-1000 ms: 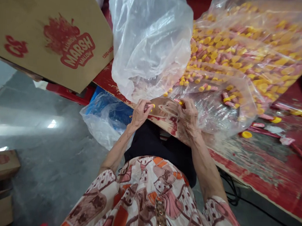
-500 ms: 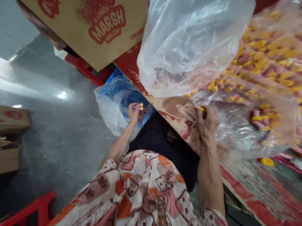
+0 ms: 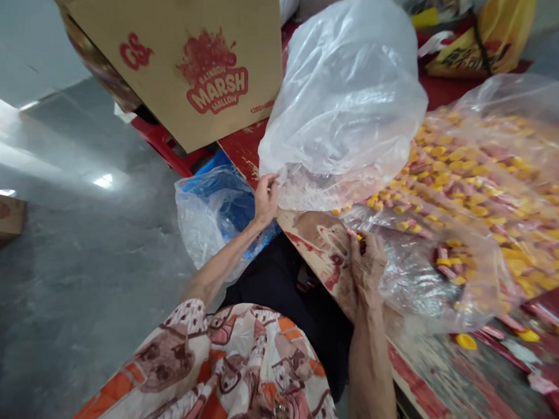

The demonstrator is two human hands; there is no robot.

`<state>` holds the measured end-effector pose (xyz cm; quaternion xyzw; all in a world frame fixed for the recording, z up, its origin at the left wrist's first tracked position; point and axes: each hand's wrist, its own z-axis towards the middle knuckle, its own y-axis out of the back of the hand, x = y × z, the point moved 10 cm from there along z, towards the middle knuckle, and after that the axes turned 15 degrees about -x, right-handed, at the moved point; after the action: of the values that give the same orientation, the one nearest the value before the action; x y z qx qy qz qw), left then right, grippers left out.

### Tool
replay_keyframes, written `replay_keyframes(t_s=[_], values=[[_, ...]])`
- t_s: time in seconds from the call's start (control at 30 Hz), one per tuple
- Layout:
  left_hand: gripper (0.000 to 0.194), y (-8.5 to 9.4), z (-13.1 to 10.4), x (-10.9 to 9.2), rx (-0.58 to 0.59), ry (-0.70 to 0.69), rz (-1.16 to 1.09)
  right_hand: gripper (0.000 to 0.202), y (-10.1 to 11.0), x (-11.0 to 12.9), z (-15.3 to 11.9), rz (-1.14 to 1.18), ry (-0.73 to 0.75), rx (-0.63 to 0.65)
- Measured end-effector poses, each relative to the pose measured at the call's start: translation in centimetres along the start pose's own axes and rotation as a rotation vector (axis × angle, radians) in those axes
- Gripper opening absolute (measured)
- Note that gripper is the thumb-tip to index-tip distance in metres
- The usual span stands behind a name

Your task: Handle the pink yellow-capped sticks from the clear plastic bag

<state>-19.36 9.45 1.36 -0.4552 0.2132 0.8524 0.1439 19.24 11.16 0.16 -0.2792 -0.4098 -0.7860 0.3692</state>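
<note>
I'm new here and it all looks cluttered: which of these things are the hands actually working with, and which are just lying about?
In use:
left hand gripping the puffed clear plastic bag
right hand pinching a small yellow-capped pink tube
big clear bag of yellow-capped tubes

Lying about:
brown marshmallow carton
blue bin lined with plastic
loose yellow cap

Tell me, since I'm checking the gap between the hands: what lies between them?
In the head view, only the bare worn table edge lies between the left hand and the right hand.

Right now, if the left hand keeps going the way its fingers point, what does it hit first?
The left hand points up toward the clear plastic bag; its fingertips already appear to touch the bag's lower edge, so the bag comes first. Depth is unclear.
</note>
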Motion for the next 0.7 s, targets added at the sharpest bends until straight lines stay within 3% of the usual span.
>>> replay_keyframes(t_s=[0.07, 0.13, 0.23, 0.37, 0.47, 0.57, 0.63, 0.7], values=[[0.025, -5.1, 1.4, -1.1, 0.109, -0.056, 0.060, 0.054, 0.1, 0.2, 0.0, 0.025, 0.006, 0.004], [0.024, -8.9, 2.5, -1.4, 0.149, -0.063, 0.155, 0.051, 0.1, 0.4, 0.0, 0.052, 0.009, 0.014], [0.014, -11.5, 2.9, -1.5, 0.177, -0.056, 0.238, 0.044, -0.1, 0.6, -0.1, 0.072, -0.002, 0.022], [0.014, -11.0, 1.5, -2.4, 0.244, -0.118, 0.246, 0.041, 0.6, 0.6, -0.2, 0.074, -0.039, -0.103], [0.018, -8.1, 0.3, -3.2, 0.176, -0.089, 0.173, 0.037, 1.3, 0.7, -0.2, 0.068, -0.063, -0.196], [0.024, -5.2, -2.0, -4.8, 0.112, -0.090, 0.042, 0.038, 0.3, 1.0, -0.1, 0.088, -0.090, -0.092], [0.029, -5.0, -4.5, -6.0, 0.195, -0.086, -0.052, 0.042, -0.1, 1.1, 0.0, 0.126, -0.136, -0.028], [0.032, -5.8, -7.3, -6.7, 0.333, -0.025, -0.119, 0.046, 0.1, 1.1, 0.4, 0.178, -0.205, -0.029]])
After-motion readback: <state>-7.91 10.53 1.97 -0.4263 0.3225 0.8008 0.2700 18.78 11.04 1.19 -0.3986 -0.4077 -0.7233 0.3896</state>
